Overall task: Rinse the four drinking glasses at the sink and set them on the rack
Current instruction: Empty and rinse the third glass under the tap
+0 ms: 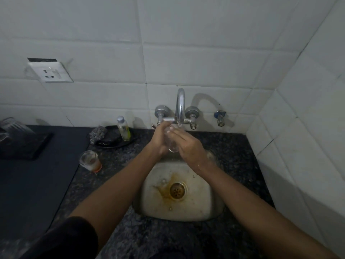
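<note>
A clear drinking glass (pixel 172 144) is held under the spout of the chrome tap (pixel 180 105), above the back of the steel sink (pixel 197 200). My left hand (pixel 159 140) grips its left side and my right hand (pixel 186 144) wraps around its right side, so most of the glass is hidden. A second glass (pixel 90 161) with orange residue stands on the dark granite counter left of the sink. At the far left edge, a dark rack (pixel 22 143) holds blurred clear glassware (pixel 13 125).
A black dish (pixel 113 140) behind the second glass carries a steel scrubber (pixel 97 134) and a small bottle (pixel 123 128). A wall socket (pixel 49 71) hangs upper left. White tiled walls close in the back and the right side. A spare valve (pixel 220 117) sits right of the tap.
</note>
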A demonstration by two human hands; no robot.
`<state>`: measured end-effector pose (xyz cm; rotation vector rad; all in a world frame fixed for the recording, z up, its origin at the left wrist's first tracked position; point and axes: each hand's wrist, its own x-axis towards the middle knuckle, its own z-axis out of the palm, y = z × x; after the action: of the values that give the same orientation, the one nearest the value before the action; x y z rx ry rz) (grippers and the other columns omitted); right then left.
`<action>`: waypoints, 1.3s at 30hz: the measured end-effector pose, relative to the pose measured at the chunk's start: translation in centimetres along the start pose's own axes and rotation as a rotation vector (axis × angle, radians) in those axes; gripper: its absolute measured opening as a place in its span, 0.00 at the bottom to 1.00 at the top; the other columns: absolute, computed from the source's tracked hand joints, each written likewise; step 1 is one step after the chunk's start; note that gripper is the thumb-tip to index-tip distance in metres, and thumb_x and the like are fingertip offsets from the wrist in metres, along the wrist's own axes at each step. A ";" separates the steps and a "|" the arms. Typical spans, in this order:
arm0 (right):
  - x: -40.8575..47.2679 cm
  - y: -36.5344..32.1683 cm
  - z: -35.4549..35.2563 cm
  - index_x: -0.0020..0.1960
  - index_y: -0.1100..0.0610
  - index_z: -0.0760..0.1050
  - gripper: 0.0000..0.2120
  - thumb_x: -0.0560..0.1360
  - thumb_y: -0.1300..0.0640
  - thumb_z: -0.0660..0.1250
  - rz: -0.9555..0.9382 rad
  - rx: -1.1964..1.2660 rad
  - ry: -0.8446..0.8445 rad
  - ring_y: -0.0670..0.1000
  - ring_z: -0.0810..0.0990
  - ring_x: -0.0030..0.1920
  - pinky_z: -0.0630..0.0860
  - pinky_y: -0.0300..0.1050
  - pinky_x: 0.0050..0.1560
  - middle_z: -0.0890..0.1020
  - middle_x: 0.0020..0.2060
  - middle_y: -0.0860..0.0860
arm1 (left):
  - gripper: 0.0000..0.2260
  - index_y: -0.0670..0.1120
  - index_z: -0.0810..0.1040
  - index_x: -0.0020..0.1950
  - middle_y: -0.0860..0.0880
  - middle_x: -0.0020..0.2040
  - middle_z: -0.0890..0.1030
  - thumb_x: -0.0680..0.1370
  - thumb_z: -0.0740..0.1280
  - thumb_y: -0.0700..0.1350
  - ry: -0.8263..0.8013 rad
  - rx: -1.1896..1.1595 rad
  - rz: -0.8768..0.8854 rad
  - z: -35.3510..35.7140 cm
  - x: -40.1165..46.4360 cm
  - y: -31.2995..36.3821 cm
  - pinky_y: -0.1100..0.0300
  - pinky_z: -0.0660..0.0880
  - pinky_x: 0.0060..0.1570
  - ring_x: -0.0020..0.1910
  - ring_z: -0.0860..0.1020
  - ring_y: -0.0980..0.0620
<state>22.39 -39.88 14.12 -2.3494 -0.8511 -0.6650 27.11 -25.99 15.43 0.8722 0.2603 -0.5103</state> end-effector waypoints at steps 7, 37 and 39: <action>1.3 0.0 0.0 0.63 0.63 0.83 0.15 0.78 0.70 0.70 0.246 0.155 0.208 0.45 0.84 0.56 0.82 0.44 0.59 0.87 0.56 0.57 | 0.14 0.44 0.84 0.49 0.46 0.44 0.82 0.81 0.66 0.53 -0.009 -0.027 0.130 0.2 0.4 -0.8 0.52 0.75 0.49 0.43 0.80 0.49; 2.2 -0.8 -0.6 0.62 0.59 0.84 0.13 0.78 0.65 0.72 0.578 0.197 0.199 0.48 0.87 0.52 0.80 0.34 0.57 0.88 0.53 0.52 | 0.09 0.43 0.81 0.53 0.42 0.48 0.84 0.80 0.66 0.47 0.075 0.085 0.065 0.2 0.8 0.6 0.47 0.74 0.59 0.49 0.82 0.43; 2.4 -0.3 -0.9 0.62 0.59 0.84 0.16 0.76 0.68 0.72 0.482 0.135 0.159 0.50 0.87 0.52 0.77 0.29 0.55 0.88 0.53 0.53 | 0.13 0.43 0.85 0.48 0.43 0.46 0.85 0.83 0.64 0.48 0.032 0.093 0.035 0.3 0.7 0.4 0.48 0.74 0.57 0.47 0.82 0.44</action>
<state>23.57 -39.28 16.33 -2.2230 -0.2335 -0.5574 27.89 -26.24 15.63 0.9748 0.2514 -0.4792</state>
